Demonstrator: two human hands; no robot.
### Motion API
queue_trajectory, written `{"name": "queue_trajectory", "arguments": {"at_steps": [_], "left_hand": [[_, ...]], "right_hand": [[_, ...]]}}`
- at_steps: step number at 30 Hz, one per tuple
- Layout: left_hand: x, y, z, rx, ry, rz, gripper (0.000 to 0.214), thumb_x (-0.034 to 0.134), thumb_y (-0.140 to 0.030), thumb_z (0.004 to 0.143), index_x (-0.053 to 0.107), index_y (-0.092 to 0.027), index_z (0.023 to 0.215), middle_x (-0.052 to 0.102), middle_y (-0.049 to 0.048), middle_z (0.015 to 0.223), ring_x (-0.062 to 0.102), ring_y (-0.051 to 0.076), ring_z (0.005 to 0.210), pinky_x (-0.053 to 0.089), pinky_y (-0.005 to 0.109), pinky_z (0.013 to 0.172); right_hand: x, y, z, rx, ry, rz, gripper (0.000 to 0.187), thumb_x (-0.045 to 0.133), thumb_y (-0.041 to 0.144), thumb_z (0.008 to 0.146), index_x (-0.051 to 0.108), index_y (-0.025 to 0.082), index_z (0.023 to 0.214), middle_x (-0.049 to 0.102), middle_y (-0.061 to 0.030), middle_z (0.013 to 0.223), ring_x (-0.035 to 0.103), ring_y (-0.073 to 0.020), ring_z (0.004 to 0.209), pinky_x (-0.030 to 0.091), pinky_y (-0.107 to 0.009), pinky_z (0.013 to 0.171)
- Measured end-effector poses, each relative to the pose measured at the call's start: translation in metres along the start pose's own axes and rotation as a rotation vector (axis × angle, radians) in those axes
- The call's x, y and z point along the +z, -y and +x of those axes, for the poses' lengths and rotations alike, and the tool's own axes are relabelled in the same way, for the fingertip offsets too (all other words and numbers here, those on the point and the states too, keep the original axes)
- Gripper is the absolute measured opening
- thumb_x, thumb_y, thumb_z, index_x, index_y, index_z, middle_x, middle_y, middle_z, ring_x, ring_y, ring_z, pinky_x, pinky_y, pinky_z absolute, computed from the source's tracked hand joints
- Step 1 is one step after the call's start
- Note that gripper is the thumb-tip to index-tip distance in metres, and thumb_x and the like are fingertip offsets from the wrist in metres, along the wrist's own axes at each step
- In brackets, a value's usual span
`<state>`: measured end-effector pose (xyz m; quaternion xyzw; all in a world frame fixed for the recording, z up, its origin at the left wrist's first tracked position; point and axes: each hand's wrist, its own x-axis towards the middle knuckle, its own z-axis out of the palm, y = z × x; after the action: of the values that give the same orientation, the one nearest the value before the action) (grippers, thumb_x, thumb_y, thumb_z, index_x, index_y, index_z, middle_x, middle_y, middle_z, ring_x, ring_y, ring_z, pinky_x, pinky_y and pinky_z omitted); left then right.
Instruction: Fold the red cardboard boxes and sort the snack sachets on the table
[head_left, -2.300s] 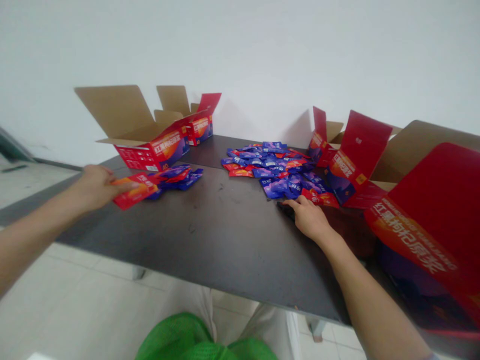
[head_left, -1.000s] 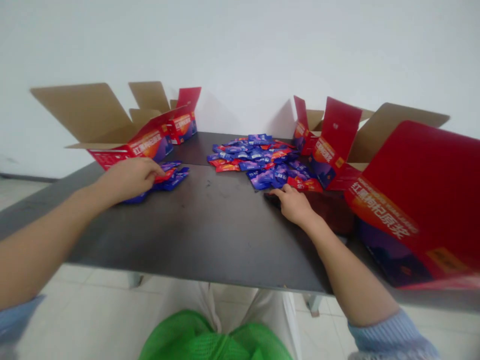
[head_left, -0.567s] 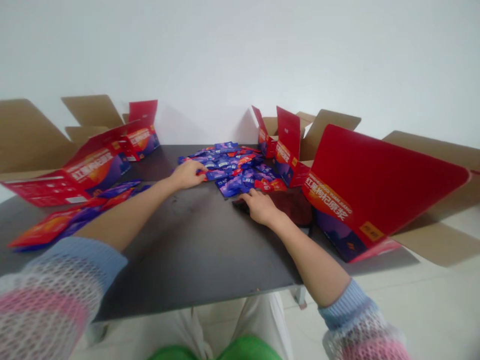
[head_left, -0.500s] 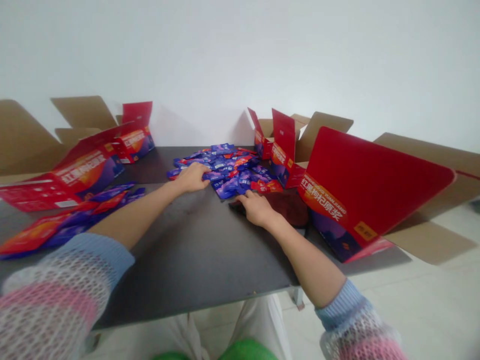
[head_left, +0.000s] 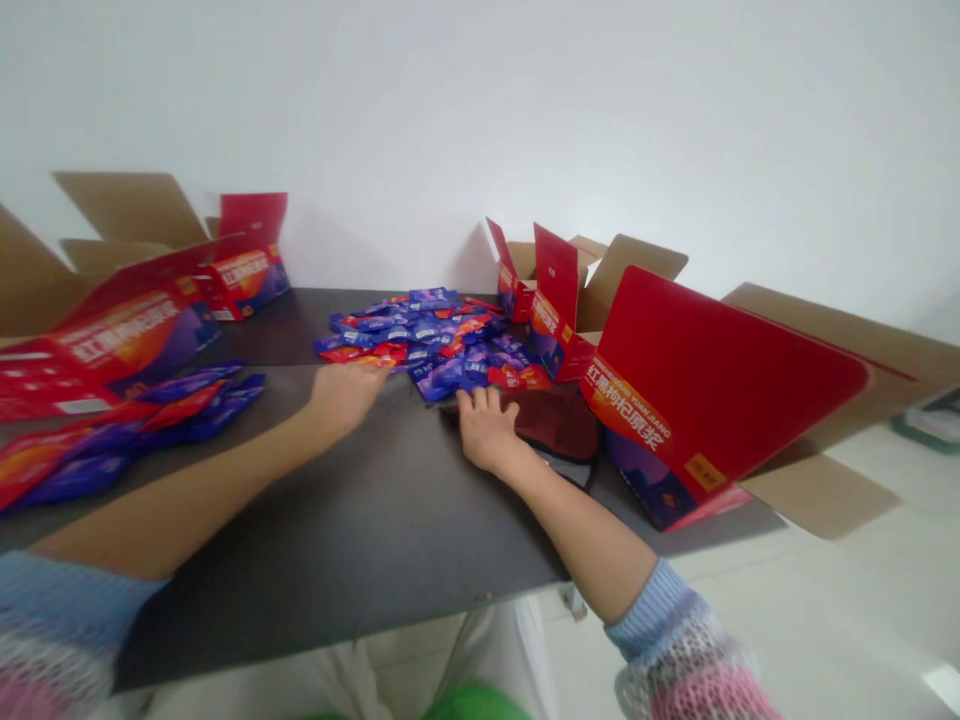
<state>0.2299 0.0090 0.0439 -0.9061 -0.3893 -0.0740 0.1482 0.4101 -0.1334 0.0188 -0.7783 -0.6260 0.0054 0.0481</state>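
Note:
My left hand (head_left: 346, 398) is at the near edge of a heap of blue and red foil sachets (head_left: 427, 330), fingers curled together beside some red ones. Whatever they may hold is hidden. Close to the heap's front right, my right hand (head_left: 487, 428) has its fingers apart, touching the left end of a dark brown piece that looks like cloth or a pouch (head_left: 555, 425). No sachet shows in my right hand. Overlapping blue and red sachets (head_left: 180, 408) lie in a row beyond my left forearm.
Open red cartons stand at both sides of the dark table (head_left: 375, 520): a large one (head_left: 720, 380) at right, a smaller one (head_left: 551, 320) behind it, and others (head_left: 150, 330) at left. A white wall (head_left: 420, 130) rises behind the table.
My left hand has drawn back from the heap toward me and to the left, uncovering red sachets. My right hand has shifted slightly nearer, its fingers now spread. The view has turned a little right.

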Motion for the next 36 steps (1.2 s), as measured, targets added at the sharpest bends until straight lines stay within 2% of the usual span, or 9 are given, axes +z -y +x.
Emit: {"name": "queue_trajectory", "arguments": {"at_steps": [3, 8, 12, 14, 17, 20, 26, 31, 36], "left_hand": [[-0.009, -0.018, -0.033, 0.021, 0.054, 0.055, 0.044, 0.032, -0.014, 0.093, 0.075, -0.016, 0.104, 0.075, 0.0188, 0.094, 0.071, 0.035, 0.089, 0.05, 0.042, 0.067], [-0.008, -0.054, -0.075, 0.124, 0.035, 0.018, 0.039, 0.038, -0.009, 0.09, 0.076, -0.013, 0.098, 0.074, 0.0202, 0.089, 0.071, 0.034, 0.086, 0.049, 0.043, 0.069], [-0.005, -0.07, -0.086, 0.173, 0.031, -0.051, 0.037, 0.041, -0.012, 0.093, 0.075, -0.015, 0.107, 0.075, 0.0193, 0.099, 0.071, 0.032, 0.092, 0.051, 0.043, 0.074], [-0.004, -0.074, -0.087, 0.161, 0.063, -0.104, 0.036, 0.043, -0.023, 0.097, 0.073, -0.015, 0.114, 0.073, 0.0204, 0.111, 0.071, 0.033, 0.098, 0.053, 0.043, 0.076], [-0.005, -0.083, -0.089, 0.135, 0.137, -0.134, 0.04, 0.044, -0.03, 0.099, 0.069, -0.012, 0.124, 0.065, 0.0271, 0.128, 0.067, 0.035, 0.113, 0.056, 0.042, 0.077], [-0.007, -0.094, -0.096, 0.158, 0.172, -0.096, 0.041, 0.043, -0.017, 0.096, 0.069, -0.01, 0.126, 0.062, 0.0309, 0.129, 0.062, 0.037, 0.122, 0.058, 0.044, 0.078], [-0.016, -0.114, -0.118, 0.202, 0.098, -0.051, 0.039, 0.046, -0.003, 0.088, 0.073, -0.002, 0.117, 0.067, 0.0337, 0.115, 0.068, 0.036, 0.111, 0.061, 0.041, 0.078], [-0.018, -0.117, -0.127, 0.23, 0.025, 0.023, 0.04, 0.045, -0.002, 0.09, 0.067, 0.005, 0.122, 0.062, 0.0324, 0.123, 0.066, 0.036, 0.115, 0.061, 0.038, 0.08], [-0.017, -0.113, -0.13, 0.323, 0.003, 0.015, 0.042, 0.045, -0.003, 0.089, 0.066, 0.005, 0.124, 0.061, 0.0336, 0.125, 0.064, 0.036, 0.117, 0.06, 0.037, 0.084]], "right_hand": [[0.002, 0.007, 0.002, 0.067, -0.056, 0.052, 0.046, 0.027, 0.006, 0.09, 0.051, 0.014, 0.129, 0.052, -0.0215, 0.133, 0.044, -0.0341, 0.123, 0.041, -0.063, 0.095], [-0.002, -0.009, 0.01, 0.096, -0.15, 0.212, 0.044, 0.038, 0.0, 0.078, 0.048, 0.012, 0.119, 0.055, -0.0183, 0.124, 0.048, -0.0264, 0.114, 0.045, -0.044, 0.094], [-0.003, -0.026, 0.017, -0.016, -0.465, 0.41, 0.036, 0.034, 0.003, 0.076, 0.047, 0.015, 0.107, 0.054, -0.0141, 0.111, 0.05, -0.0216, 0.104, 0.043, -0.034, 0.093], [-0.002, -0.026, 0.017, -0.106, -0.541, 0.513, 0.034, 0.033, 0.004, 0.074, 0.046, 0.018, 0.103, 0.054, -0.0116, 0.107, 0.05, -0.0206, 0.102, 0.043, -0.032, 0.09], [0.003, -0.013, 0.012, -0.283, -0.487, 0.623, 0.03, 0.032, 0.007, 0.077, 0.043, 0.02, 0.102, 0.054, -0.0089, 0.105, 0.051, -0.019, 0.101, 0.043, -0.031, 0.091], [0.011, 0.008, 0.004, -0.403, -0.333, 0.669, 0.025, 0.034, 0.015, 0.088, 0.043, 0.018, 0.11, 0.054, -0.0097, 0.11, 0.052, -0.019, 0.103, 0.042, -0.032, 0.093], [0.022, 0.028, -0.001, -0.571, -0.138, 0.409, 0.034, 0.052, 0.031, 0.09, 0.049, 0.014, 0.119, 0.052, -0.0132, 0.121, 0.044, -0.0244, 0.107, 0.039, -0.04, 0.094], [0.024, 0.024, 0.005, -0.416, -0.234, 0.176, 0.032, 0.045, 0.016, 0.091, 0.057, 0.015, 0.121, 0.053, -0.0143, 0.127, 0.037, -0.0282, 0.118, 0.036, -0.041, 0.088], [0.023, 0.02, 0.012, -0.201, -0.226, 0.033, 0.041, 0.04, 0.019, 0.098, 0.06, 0.03, 0.132, 0.051, -0.0124, 0.129, 0.028, -0.0307, 0.126, 0.034, -0.042, 0.086]]}}
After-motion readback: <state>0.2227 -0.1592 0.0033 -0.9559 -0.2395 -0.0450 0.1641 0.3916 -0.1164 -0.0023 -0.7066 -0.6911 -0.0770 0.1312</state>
